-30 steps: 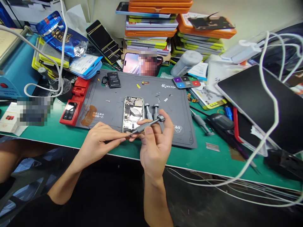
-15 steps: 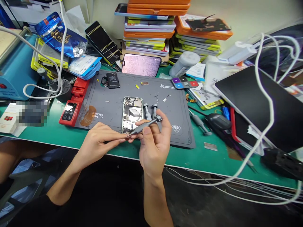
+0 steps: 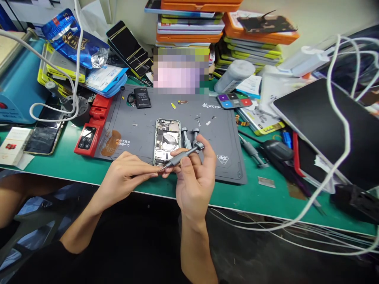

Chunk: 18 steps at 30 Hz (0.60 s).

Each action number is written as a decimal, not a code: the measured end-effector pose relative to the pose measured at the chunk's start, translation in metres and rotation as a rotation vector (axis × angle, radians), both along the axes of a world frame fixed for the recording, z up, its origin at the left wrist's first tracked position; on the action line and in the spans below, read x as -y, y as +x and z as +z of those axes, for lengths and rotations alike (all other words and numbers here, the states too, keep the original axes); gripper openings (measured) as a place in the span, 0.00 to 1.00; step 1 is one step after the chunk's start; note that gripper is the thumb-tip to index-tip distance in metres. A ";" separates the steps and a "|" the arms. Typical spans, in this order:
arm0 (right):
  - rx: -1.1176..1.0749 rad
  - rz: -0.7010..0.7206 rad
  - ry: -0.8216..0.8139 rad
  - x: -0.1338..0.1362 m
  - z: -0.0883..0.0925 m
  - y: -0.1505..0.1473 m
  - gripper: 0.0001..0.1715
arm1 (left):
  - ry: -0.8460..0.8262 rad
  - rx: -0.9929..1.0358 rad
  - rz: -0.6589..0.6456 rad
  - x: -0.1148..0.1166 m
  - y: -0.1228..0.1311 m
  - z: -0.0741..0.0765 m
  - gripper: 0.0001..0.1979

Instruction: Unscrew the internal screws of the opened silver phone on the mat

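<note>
My right hand holds a grey screwdriver slantwise, its knob end up by the forefinger and its thin tip pointing down to the left. My left hand is closed, thumb and forefinger pinched at the screwdriver's tip; anything small between them is too tiny to make out. Just beyond the hands an opened phone lies on the grey mat, its inner parts showing and its lower end partly behind the fingers. Two more grey screwdrivers lie right beside the phone.
A black battery lies at the mat's back. On the left stands a red device; a phone lies beyond it. Stacked boxes rise behind. To the right are a bottle, a screwdriver, and a white cable.
The whole view has shifted slightly, so the table's things sit a little differently in the picture. Both hands keep the same grip and pose on the screwdriver.
</note>
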State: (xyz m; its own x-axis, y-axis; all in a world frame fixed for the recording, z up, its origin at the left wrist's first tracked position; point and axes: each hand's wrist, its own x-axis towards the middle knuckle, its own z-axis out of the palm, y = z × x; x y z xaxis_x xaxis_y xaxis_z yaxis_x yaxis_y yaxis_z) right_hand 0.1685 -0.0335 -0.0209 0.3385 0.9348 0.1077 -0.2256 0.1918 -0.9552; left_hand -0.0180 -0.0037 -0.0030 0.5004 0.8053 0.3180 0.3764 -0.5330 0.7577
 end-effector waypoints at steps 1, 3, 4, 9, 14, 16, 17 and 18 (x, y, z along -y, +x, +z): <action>0.005 0.001 0.000 0.000 0.000 0.000 0.30 | 0.000 0.003 0.000 0.000 0.000 0.000 0.10; 0.020 -0.001 0.003 0.000 0.000 0.000 0.29 | 0.005 0.008 -0.004 0.000 0.000 -0.001 0.09; 0.024 -0.002 0.004 0.000 0.000 0.000 0.29 | 0.010 0.013 -0.007 0.000 0.000 -0.001 0.09; -0.009 -0.001 -0.004 0.000 0.000 0.000 0.30 | 0.043 0.044 -0.017 -0.001 0.001 -0.001 0.07; -0.042 0.011 -0.003 -0.001 -0.001 0.001 0.29 | 0.050 0.046 -0.022 -0.001 0.000 -0.002 0.08; -0.034 0.009 -0.007 -0.001 -0.002 0.000 0.29 | 0.056 0.046 -0.026 -0.001 0.000 -0.002 0.08; -0.032 0.010 -0.008 -0.001 -0.002 0.000 0.29 | 0.057 0.044 -0.026 -0.001 0.000 -0.002 0.08; -0.030 0.011 -0.007 -0.001 -0.002 0.000 0.29 | 0.058 0.042 -0.027 -0.001 0.000 -0.002 0.08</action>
